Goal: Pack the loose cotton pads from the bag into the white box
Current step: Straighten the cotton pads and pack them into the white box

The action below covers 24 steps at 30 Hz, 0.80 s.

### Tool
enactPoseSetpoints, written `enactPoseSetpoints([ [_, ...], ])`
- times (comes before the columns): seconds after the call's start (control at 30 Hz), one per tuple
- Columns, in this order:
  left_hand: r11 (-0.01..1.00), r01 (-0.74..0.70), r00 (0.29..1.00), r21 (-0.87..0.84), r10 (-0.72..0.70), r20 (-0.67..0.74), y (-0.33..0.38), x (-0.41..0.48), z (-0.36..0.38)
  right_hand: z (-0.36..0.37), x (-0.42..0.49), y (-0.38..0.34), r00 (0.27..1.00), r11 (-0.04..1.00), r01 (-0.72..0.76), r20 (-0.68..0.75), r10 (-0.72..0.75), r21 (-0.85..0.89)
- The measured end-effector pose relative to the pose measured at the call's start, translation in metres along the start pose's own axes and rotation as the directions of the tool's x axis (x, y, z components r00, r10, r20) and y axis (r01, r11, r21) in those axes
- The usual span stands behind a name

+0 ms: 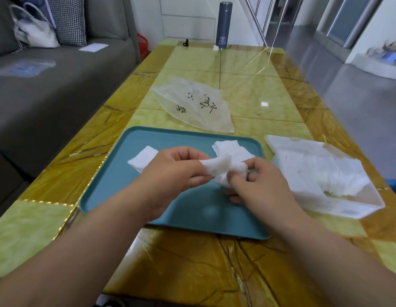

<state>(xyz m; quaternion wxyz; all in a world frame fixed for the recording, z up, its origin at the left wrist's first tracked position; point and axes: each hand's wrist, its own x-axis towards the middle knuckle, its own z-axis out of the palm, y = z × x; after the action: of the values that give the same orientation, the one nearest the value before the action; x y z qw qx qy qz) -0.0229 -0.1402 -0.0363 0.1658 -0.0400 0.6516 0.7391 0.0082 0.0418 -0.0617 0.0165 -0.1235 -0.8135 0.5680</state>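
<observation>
- Both hands are up over the teal tray [126, 185], which sits in the middle of the table [259, 85] towards its near edge.
- The left hand [177, 171] pinches one end of a crumpled bunch of cotton pads [221, 166] between thumb and curled fingers.
- The right hand [259, 185] has the other end, with its thumb and fingertips closed on the bunch from below.
- More pads lie on the tray: a flat stack [142, 159] near its far-left corner and a loose pile [230, 148] by its far edge.
- The white box [338, 208] lies open by the table's right edge, just beside the tray, with pads already heaped inside.
- The bag [197, 105] lies flat and see-through at the table's centre, beyond the tray.
- A dark flask [224, 25] stands upright at the far edge.
</observation>
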Motion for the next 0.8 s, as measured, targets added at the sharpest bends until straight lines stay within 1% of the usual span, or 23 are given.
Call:
enactPoseSetpoints([
  [0.03,1.000,-0.006,0.998,-0.020,0.007,0.056,-0.001,0.000,0.001,0.001,0.000,-0.001,1.000,1.000,-0.002,0.002,0.002,0.000],
  [0.07,1.000,-0.024,0.994,-0.005,0.024,0.106,-0.003,-0.001,0.001,0.000,0.001,-0.001,1.000,1.000,-0.001,-0.002,0.001,-0.001],
  [0.1,0.998,-0.054,0.991,0.044,0.048,0.126,-0.005,0.000,0.001,0.000,0.001,-0.001,1.000,1.000,-0.002,-0.009,0.002,0.011],
  [0.17,0.982,-0.110,0.992,0.153,0.097,0.086,-0.007,0.000,-0.001,-0.002,0.002,-0.002,1.000,0.998,-0.022,-0.016,0.023,0.059],
  [0.23,0.973,-0.142,0.989,0.183,0.130,0.074,-0.004,-0.001,-0.004,-0.003,0.002,-0.004,0.999,0.992,-0.052,-0.004,0.053,0.116],
  [0.3,0.963,-0.152,0.979,0.224,0.116,0.167,0.001,-0.003,-0.008,-0.004,0.001,-0.006,0.996,0.980,-0.083,0.046,0.076,0.179],
  [0.37,0.942,-0.154,0.962,0.297,0.075,0.262,0.003,-0.004,-0.011,-0.007,0.001,-0.006,0.991,0.973,-0.102,0.104,0.082,0.206],
  [0.4,0.930,-0.162,0.962,0.331,0.074,0.264,0.003,-0.004,-0.011,-0.008,0.001,-0.005,0.989,0.974,-0.099,0.127,0.074,0.202],
  [0.47,0.910,-0.187,0.972,0.370,0.115,0.207,0.000,-0.002,-0.011,-0.008,0.001,-0.004,0.984,0.974,-0.094,0.169,0.059,0.208],
  [0.6,0.888,-0.224,0.974,0.402,0.187,0.130,-0.003,0.003,-0.009,-0.006,-0.002,-0.006,0.965,0.946,-0.123,0.259,0.043,0.301],
  [0.73,0.849,-0.235,0.972,0.473,0.201,0.124,-0.006,0.004,-0.011,-0.007,-0.004,-0.006,0.957,0.934,-0.121,0.288,0.021,0.335],
  [0.8,0.808,-0.257,0.966,0.530,0.230,0.118,-0.007,0.005,-0.011,-0.007,-0.005,-0.006,0.952,0.936,-0.120,0.305,0.015,0.330],
])
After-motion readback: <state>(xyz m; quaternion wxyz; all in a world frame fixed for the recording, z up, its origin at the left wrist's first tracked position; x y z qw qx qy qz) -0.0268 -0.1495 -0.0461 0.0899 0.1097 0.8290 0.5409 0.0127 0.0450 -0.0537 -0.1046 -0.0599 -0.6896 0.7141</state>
